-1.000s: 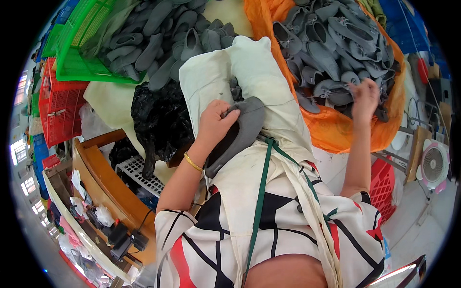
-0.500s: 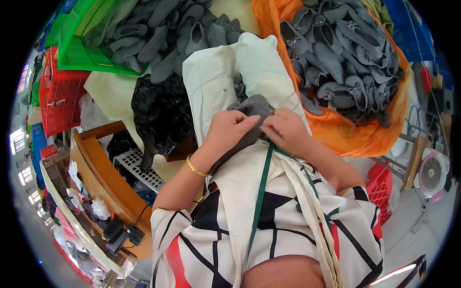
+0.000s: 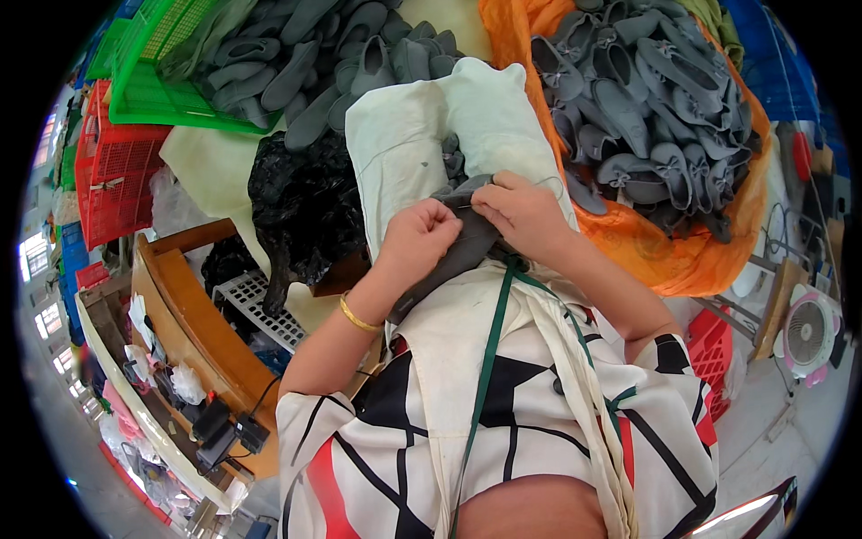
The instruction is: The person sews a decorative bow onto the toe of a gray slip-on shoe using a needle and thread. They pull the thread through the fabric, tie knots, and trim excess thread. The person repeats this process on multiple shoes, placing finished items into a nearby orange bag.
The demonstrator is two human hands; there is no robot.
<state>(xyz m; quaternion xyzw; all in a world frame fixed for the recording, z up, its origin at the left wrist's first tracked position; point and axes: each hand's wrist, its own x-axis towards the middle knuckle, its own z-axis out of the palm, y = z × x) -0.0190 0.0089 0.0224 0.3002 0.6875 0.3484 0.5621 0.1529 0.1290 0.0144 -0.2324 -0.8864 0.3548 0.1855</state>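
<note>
1. Grey shoe (image 3: 471, 242): in the lap, between the two hands, partly hidden by them; the rest of it runs back under the left wrist, toward the body.
2. Left hand (image 3: 417, 238): over the near side of the shoe, fingers curled in, thumb tip against forefinger. Whatever may be pinched there is too small to tell.
3. Right hand (image 3: 521, 214): just across from the left, thumb and fingertips closed on the shoe's far end. A fine curved line, thread by the look of it, loops out beyond its knuckles.
4. Feel of the shoe, judged from here: light, a one-hand weight; matt, cloth-like upper, so little slip. It bends easily and probably gives under the thumb. Hardly fragile, though a hard tug might pucker the edge.
5. Best hold, I'd say: the edge of the far end, where the right fingers are, with a second grip on the side wall under the left hand. Sole hidden from me; its stiffness I cannot judge.
6. Support: white cloth (image 3: 395, 135) spread over the legs, ahead of both hands; it looks soft, so the shoe may sink or roll.
7. Around: an orange sack (image 3: 682, 260) of similar shoes beyond the right hand; a black plastic bag (image 3: 301, 207) left of the left hand.
</note>
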